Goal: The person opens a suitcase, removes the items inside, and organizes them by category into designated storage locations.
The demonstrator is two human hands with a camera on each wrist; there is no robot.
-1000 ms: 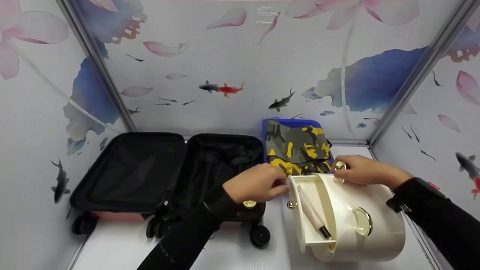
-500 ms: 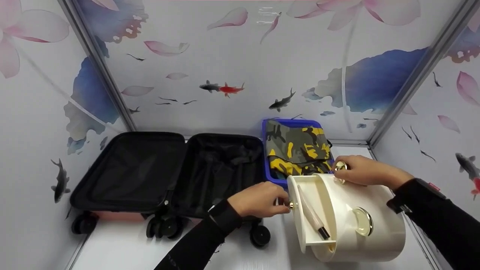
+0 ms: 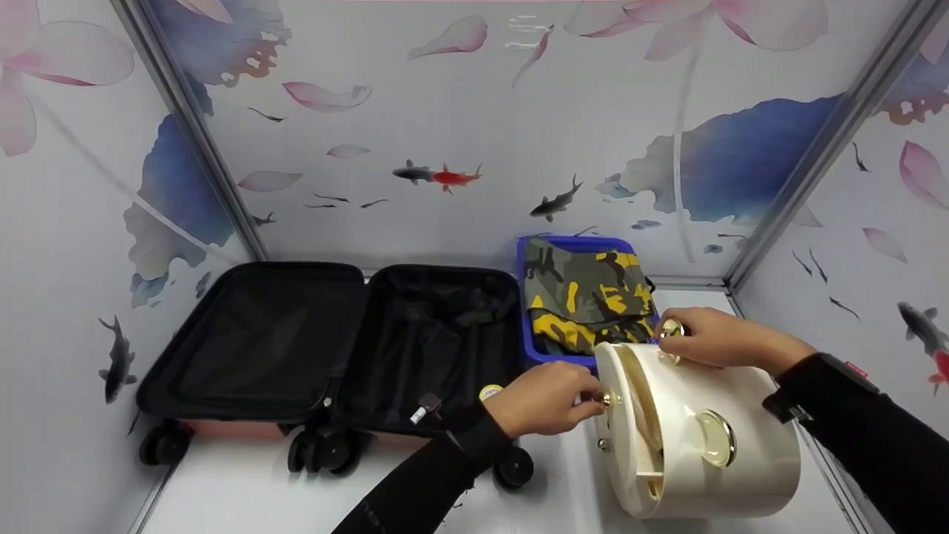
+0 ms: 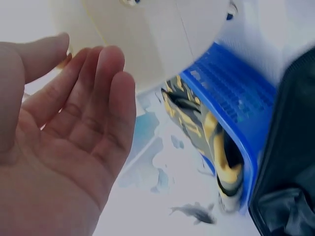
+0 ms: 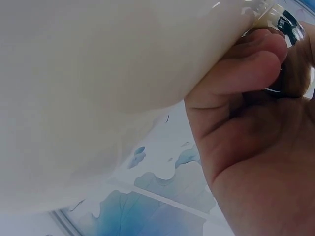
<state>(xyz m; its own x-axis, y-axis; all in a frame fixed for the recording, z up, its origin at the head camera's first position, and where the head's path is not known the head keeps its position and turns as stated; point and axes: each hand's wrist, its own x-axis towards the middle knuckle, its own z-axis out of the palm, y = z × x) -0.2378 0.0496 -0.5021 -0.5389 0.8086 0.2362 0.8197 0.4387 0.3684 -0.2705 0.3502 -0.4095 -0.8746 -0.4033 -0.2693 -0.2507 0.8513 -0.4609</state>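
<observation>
A cream-white storage box (image 3: 726, 423) with a curved body lies on its side at the right of the head view. My left hand (image 3: 545, 398) pinches a small gold knob (image 3: 609, 399) on the front of its drawer (image 3: 619, 437), which stands slightly out. Through the narrow gap shows a strip of a pale tube (image 3: 646, 419); most of it is hidden. A second knob (image 3: 603, 445) sits nearer me on the box's front. My right hand (image 3: 715, 337) grips a shiny gold-trimmed handle (image 5: 290, 54) on the box, fingers curled round it. A matching handle (image 3: 718, 437) shows on the box's curved face.
An open suitcase (image 3: 252, 348) with black lining and wheels spreads across the left and middle. Behind the box, a blue basket (image 3: 528, 348) holds folded camouflage cloth (image 3: 586, 289) in grey and yellow. Printed panels (image 3: 474, 111) wall the white table on three sides.
My left hand has come to the drawer's knob and moved right with it. The drawer has slid most of the way into the box, covering the tube. My right hand stays put.
</observation>
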